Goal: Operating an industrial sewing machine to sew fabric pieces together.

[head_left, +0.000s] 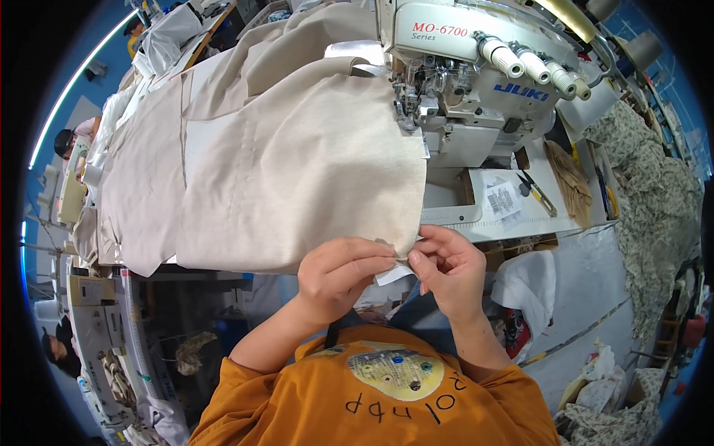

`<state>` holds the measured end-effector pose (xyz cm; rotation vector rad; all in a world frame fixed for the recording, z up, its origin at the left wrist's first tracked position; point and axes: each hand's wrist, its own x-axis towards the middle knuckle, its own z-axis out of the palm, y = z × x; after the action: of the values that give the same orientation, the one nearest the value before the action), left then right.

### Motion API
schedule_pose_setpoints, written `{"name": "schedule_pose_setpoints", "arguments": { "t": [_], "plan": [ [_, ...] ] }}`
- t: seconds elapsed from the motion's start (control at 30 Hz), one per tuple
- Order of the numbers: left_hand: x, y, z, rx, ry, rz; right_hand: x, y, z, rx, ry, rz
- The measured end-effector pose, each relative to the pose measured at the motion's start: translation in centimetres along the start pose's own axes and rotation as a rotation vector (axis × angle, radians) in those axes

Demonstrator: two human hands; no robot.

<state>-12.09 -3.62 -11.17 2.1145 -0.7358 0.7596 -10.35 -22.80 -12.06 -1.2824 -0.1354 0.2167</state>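
Beige fabric (312, 163) spreads over the sewing table, its right edge running up to the needle area of a white overlock sewing machine (446, 89). At the cloth's near right corner, my left hand (342, 271) pinches the edge between thumb and fingers. Close beside it, my right hand (446, 267) grips the same corner, thumb and index finger pressed together, the other fingers curled. A small white tag (394, 273) hangs below the cloth between my hands. The cloth under my fingertips is partly hidden.
Yellow-handled thread snips (539, 195) and a printed white label (503, 199) lie right of the machine's base. Brown cloth (569, 182) rests beyond them. Patterned fabric (632, 201) is heaped at far right. Other people and machines (97, 320) stand along the left.
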Motion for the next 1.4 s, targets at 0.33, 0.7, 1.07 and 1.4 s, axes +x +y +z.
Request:
{"name": "schedule_pose_setpoints", "arguments": {
  "t": [0.33,0.7,1.07,1.4],
  "plan": [
    [0.0,0.4,-0.7,-0.758,0.058,-0.677,-0.4,-0.5,0.8,-0.159,0.007,-0.166],
    [-0.1,0.0,-0.5,-0.991,0.135,-0.768,-0.2,0.6,0.7,-0.185,0.042,-0.414],
    [2.7,-1.8,-4.2,-0.641,0.27,-0.431,0.5,-0.7,0.2,-0.534,0.043,-0.355],
    [18.2,-8.1,-10.9,-0.066,0.096,-0.006,1.1,-0.4,-0.2,-0.591,0.044,-0.352]
  ]
}}
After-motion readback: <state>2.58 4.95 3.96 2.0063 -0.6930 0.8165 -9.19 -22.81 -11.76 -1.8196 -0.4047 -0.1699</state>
